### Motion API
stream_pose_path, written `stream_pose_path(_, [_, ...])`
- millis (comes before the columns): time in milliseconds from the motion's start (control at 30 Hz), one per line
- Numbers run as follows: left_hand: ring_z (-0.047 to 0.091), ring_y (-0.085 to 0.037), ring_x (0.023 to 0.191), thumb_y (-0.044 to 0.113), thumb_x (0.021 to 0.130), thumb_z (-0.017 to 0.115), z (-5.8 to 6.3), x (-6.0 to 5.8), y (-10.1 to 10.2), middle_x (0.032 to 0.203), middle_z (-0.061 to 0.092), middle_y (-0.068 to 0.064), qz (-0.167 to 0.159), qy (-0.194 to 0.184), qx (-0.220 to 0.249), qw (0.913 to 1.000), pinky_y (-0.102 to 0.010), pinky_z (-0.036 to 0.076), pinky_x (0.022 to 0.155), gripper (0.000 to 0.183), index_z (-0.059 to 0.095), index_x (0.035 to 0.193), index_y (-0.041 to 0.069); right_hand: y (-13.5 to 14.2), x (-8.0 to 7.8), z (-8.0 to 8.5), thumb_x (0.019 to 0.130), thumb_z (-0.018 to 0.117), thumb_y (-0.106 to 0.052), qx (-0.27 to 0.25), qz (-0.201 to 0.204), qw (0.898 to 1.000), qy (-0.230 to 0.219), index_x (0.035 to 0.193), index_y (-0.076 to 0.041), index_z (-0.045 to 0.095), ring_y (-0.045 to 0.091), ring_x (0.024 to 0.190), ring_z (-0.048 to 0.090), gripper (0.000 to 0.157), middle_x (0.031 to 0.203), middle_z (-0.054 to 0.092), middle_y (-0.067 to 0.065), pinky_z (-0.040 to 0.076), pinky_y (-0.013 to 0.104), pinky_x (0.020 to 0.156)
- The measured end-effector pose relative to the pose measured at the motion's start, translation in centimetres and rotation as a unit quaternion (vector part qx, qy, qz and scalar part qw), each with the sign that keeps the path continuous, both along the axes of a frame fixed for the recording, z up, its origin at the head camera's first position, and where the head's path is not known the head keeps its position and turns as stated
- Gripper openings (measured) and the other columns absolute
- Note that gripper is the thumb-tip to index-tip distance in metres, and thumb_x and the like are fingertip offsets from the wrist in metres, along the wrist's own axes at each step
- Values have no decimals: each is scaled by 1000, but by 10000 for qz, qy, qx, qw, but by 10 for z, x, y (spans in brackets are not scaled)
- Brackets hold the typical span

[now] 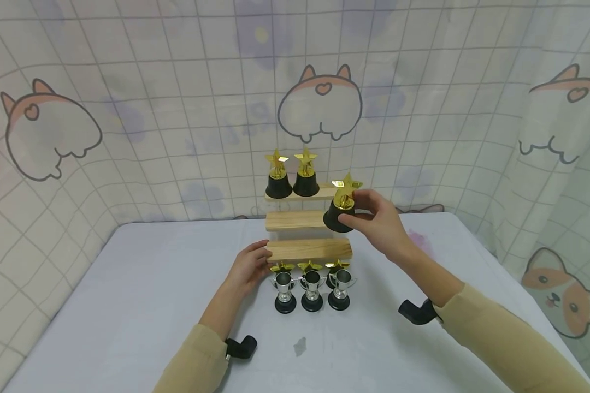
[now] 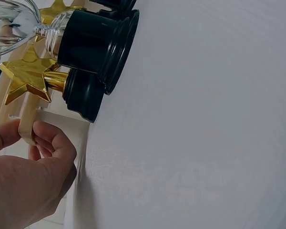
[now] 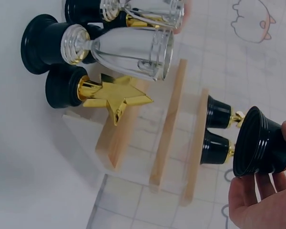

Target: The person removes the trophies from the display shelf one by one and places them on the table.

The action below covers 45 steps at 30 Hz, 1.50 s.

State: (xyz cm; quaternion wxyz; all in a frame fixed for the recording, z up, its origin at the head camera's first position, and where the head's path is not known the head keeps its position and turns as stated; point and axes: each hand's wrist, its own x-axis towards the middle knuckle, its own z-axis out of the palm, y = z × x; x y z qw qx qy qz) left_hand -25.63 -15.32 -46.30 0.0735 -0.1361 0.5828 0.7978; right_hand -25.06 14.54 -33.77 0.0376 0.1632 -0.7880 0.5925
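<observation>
By the top shelf point(image 1: 327, 191): star trophy point(image 1: 344, 203), pinched in the right hand point(image 1: 382, 224)
Left hand point(image 1: 248, 266): grips the bottom shelf point(image 1: 308, 250), left end
Trophy: right of the left hand, and higher

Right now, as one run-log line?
left hand: grips bottom shelf, left end | right hand: holds star trophy, aloft | top shelf: two stars | table: three silver cups, three stars behind

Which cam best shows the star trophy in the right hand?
Head: the held trophy shows its whole star and most of its black base. Right wrist mainly shows the base, with the gold mostly out of frame; left wrist doesn't clearly show it.
</observation>
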Motion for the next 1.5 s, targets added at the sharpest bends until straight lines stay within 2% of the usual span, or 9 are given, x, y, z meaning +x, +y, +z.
stream_pose_path(300, [59,-16,88,-3,93,56,-1,-1,1,123,55,-19,-8,-27,-18,10000,-26,51,70,53,47,145,-3,2,17,-8,90,80,-13,152,62,9996,-208,137,1,52,33,113,64,56,131,61,17,55,30,91])
stream_pose_path(533, [60,-16,88,-3,93,55,-2,-2,0,122,55,-19,-5,-16,-24,10000,-27,51,71,53,47,145,-3,4,31,-15,89,81,-9,56,274,9996,-28,131,2,55,30,114,61,51,127,62,17,52,27,95])
stream_pose_path(900, [62,-20,96,-1,93,57,-1,-2,0,129,56,-21,43,-64,-174,9998,-28,53,73,54,48,146,-1,2,52,-22,88,83,-11,252,485,9985,53,131,-1,59,27,115,62,50,125,65,13,50,41,101])
stream_pose_path(1133, [61,-18,93,-3,92,55,-1,-2,1,128,54,-21,33,-33,-65,10000,-27,53,72,54,47,146,-2,-1,61,-27,87,83,-10,334,693,9970,101,125,-2,61,26,116,62,44,124,65,11,50,39,100])
stream_pose_path(1500, [60,-18,94,-2,93,55,-2,-2,0,132,53,-21,-46,-57,-112,9999,-27,52,74,55,46,147,-2,-9,78,-29,87,84,-12,349,1152,9927,-34,122,-8,62,32,113,63,41,122,66,7,49,48,102])
